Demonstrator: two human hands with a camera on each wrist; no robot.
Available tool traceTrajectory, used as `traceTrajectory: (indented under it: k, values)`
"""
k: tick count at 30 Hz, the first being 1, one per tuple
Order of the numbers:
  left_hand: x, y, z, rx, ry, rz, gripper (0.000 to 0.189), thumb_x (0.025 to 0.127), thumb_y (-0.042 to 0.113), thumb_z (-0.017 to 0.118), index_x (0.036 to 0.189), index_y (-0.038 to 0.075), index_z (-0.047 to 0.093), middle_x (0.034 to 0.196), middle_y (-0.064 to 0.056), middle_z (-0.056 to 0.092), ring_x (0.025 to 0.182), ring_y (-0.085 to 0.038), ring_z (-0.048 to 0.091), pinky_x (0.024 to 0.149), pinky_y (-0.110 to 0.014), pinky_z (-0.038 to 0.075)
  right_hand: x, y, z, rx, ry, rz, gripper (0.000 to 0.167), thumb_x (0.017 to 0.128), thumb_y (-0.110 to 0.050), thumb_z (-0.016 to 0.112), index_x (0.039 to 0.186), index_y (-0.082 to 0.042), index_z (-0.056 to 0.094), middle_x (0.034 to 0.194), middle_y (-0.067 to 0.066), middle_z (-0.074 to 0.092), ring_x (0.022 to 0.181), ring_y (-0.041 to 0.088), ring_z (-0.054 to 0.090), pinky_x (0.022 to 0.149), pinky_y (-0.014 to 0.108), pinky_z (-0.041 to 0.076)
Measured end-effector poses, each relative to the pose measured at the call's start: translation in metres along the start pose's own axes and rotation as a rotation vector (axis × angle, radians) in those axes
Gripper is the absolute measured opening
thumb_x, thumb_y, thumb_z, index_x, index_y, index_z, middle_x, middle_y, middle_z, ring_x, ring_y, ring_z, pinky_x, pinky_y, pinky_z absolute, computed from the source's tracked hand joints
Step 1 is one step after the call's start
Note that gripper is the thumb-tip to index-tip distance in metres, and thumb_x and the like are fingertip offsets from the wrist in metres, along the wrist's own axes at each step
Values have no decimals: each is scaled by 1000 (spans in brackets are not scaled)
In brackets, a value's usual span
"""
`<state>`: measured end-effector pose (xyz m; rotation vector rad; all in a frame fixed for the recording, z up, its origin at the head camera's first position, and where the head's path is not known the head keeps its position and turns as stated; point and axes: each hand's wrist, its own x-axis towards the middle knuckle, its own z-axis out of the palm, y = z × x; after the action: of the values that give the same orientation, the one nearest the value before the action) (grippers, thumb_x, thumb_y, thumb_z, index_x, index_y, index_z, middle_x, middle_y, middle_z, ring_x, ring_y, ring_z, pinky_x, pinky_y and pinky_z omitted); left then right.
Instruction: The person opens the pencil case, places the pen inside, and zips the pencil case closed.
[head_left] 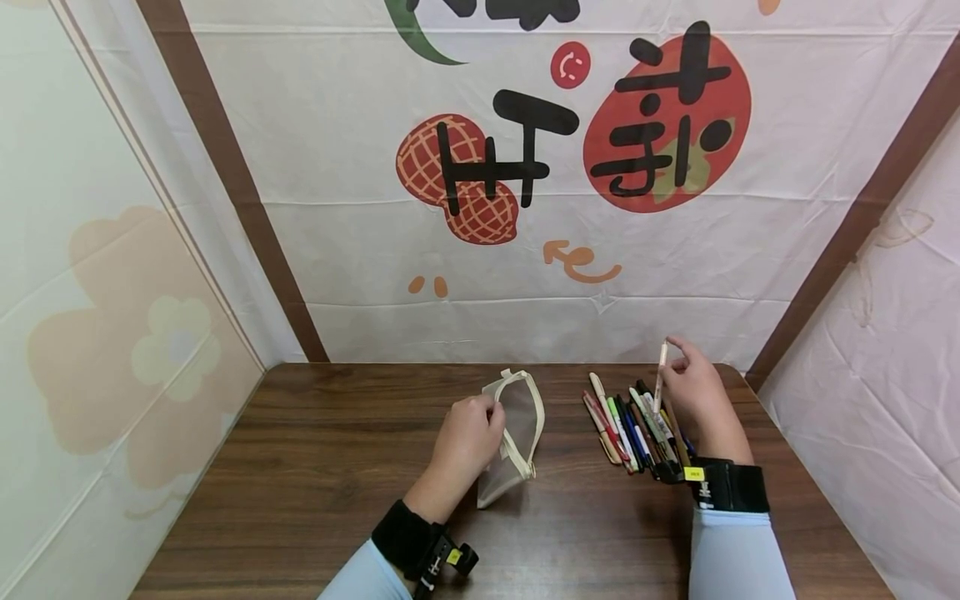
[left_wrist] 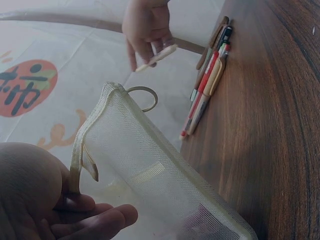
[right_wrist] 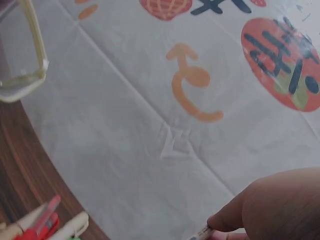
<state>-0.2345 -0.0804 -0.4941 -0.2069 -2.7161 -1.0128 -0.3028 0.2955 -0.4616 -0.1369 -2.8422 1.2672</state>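
Observation:
My left hand [head_left: 467,437] grips the rim of a pale mesh zip pouch [head_left: 498,482], whose mouth gapes toward the right. In the left wrist view the pouch [left_wrist: 145,160] shows a cream zip edge and a small loop at its corner. My right hand [head_left: 701,398] pinches a slim whitish pen [head_left: 661,379] between thumb and fingers, upright above the right part of a pile of pens [head_left: 626,429]. Only the tip of that pen [right_wrist: 204,233] shows in the right wrist view. Red, white, green, blue, brown and black pens lie side by side in the pile.
The dark wooden table [head_left: 315,467] carries the pouch and the pens. Behind its far edge hangs a white printed cloth [head_left: 360,325], with further cloth walls at left [head_left: 97,333] and right [head_left: 862,375].

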Motion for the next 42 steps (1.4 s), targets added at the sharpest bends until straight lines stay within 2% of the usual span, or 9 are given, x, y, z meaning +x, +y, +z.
traceTrajectory:
  k: [4,9,14,17,22,28,32,38,42]
  values:
    - [0,1,0,6,2,1,35,110,17,61,76,15,65,77,-4,65,65,-17,57,63,-36,52,-2,-10,4,39,5,-34,70,118,-21,54,181,-12,25,147,31,63,127,46,68,88,45,61]
    - [0,0,-1,2,-2,2,34,111,17,61,77,15,66,77,-4,65,65,-16,57,62,-35,52,-1,-21,17,122,6,-52,73,116,-21,61,180,-12,28,138,26,69,118,43,72,86,39,60]
    - [0,0,-1,0,2,11,34,111,17,61,76,15,65,77,-4,64,65,-16,57,62,-35,51,0,-28,33,172,-20,-74,73,115,-21,65,179,-13,31,137,25,73,114,42,76,91,45,65]
    - [0,0,-1,0,1,13,35,111,17,61,76,16,64,76,-3,63,64,-16,56,62,-35,51,0,-35,43,196,-45,-92,71,114,-20,66,177,-13,34,134,24,75,109,41,76,86,43,65]
    - [-1,-1,-1,5,-3,15,37,111,17,61,74,16,62,74,-2,61,63,-15,55,62,-34,50,-2,-46,61,258,-92,-127,69,112,-17,71,173,-10,39,123,19,77,103,35,78,85,41,67]
    - [0,0,-1,7,-6,15,39,112,17,61,73,16,61,73,-2,59,62,-15,53,61,-33,48,-6,-55,85,337,-177,-166,68,110,-14,74,169,-7,42,118,19,80,103,39,81,93,51,69]
    - [0,0,-2,10,-5,18,39,112,17,61,73,16,60,74,-2,60,63,-15,54,62,-34,49,-8,-61,104,414,-245,-155,66,108,-10,75,166,-6,43,115,19,82,104,42,82,99,60,66]
    - [0,1,-1,13,1,14,36,111,17,63,75,15,65,77,-4,65,66,-17,57,63,-36,52,-12,-68,130,459,-313,-172,63,105,-1,75,160,0,46,108,23,83,91,35,85,93,64,67]
    - [1,1,0,19,-1,8,32,109,17,63,78,14,68,80,-6,69,67,-18,60,63,-36,52,-14,-69,141,414,-355,-177,61,103,-2,77,157,0,50,102,18,84,83,25,84,85,57,70]
